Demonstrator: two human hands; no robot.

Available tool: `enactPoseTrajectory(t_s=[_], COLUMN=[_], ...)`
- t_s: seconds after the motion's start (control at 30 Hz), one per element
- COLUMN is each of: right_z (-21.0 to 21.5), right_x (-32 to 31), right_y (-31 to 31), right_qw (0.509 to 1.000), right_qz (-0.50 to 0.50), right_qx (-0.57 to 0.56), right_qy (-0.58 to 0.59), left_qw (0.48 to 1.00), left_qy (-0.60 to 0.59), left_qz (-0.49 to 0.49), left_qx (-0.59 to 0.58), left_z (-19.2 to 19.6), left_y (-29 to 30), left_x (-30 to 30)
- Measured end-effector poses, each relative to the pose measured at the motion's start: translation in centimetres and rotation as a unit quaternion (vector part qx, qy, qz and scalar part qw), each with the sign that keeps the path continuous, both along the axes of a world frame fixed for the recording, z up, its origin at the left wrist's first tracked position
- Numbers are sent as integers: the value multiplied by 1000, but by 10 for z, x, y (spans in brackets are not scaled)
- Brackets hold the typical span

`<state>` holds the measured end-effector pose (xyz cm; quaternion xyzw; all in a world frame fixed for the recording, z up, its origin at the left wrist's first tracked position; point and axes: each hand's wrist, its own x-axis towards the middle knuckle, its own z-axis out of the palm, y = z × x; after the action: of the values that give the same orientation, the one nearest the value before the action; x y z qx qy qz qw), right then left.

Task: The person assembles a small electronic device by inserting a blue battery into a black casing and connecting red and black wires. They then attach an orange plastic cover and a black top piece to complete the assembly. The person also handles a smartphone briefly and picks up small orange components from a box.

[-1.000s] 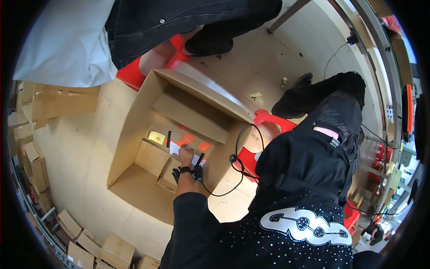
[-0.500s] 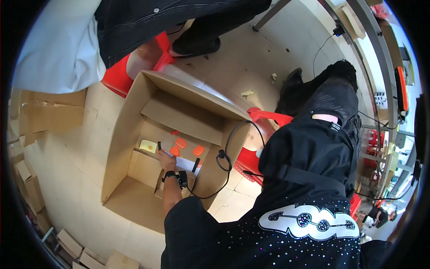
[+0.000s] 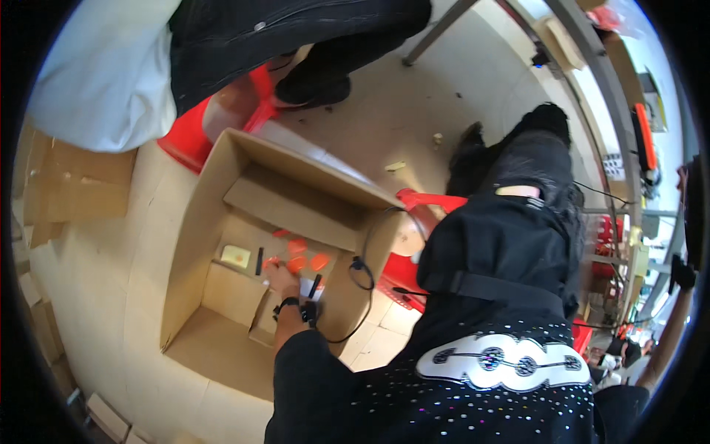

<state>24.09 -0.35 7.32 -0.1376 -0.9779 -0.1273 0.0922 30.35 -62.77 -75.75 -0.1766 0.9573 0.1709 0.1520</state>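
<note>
My left hand (image 3: 282, 280) reaches down into a large open cardboard box (image 3: 188, 255), its fingers among several flat orange pieces (image 3: 319, 260). The fingertips are smeared and lie against one orange piece (image 3: 271, 262); whether they grip it is unclear. Left of them lie a black strip (image 3: 259, 261) and a pale yellow block (image 3: 235, 256). A white piece with a second black strip (image 3: 315, 286) is beside the hand on the right. My right forearm (image 3: 669, 337) rises at the far right edge, with a dark band at the wrist; the fingers there are lost in shadow.
A black cable (image 3: 360, 265) loops over the box's right wall from my left wrist. Red stools (image 3: 185, 137) stand around the box. A person in dark trousers (image 3: 244, 44) sits beyond it. Other cartons (image 3: 81, 177) stand at left; a metal frame (image 3: 592, 66) runs along the right.
My left hand has moved off the black strip and over to the orange pieces. The view has shifted slightly. My right forearm has come into sight at the right edge.
</note>
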Motion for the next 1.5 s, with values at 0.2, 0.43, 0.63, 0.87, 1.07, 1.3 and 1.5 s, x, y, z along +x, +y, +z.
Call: enactPoseTrajectory(t_s=[0.2, 0.43, 0.63, 0.87, 1.07, 1.3, 1.5], right_z=[-18, -62, -89, -82, -61, -30, -57], right_x=[-31, 36, 27, 65, 40, 51, 6], right_y=[-9, 164, 161, 180, 196, 230, 186], right_qw=[993, 995, 998, 995, 999, 1000, 998], right_qz=[72, 23, -1, 1, -3, 5, 13], right_qx=[21, 9, 9, -26, -33, 0, -56], right_qy=[93, 98, 60, 92, 20, -3, 31], left_qw=[991, 898, 910, 974, 914, 849, 910], left_qy=[46, -30, -148, 50, 53, 210, 73], left_qz=[8, 226, 251, 28, 55, 209, 154], left_qx=[126, 376, 296, 221, 399, 438, 378], left_z=[7, -3, -23, -87, -95, 101, 131], left_y=[53, 54, 17, 16, 81, 204, 219], left_x=[49, 34, 11, -21, -39, -113, -181])
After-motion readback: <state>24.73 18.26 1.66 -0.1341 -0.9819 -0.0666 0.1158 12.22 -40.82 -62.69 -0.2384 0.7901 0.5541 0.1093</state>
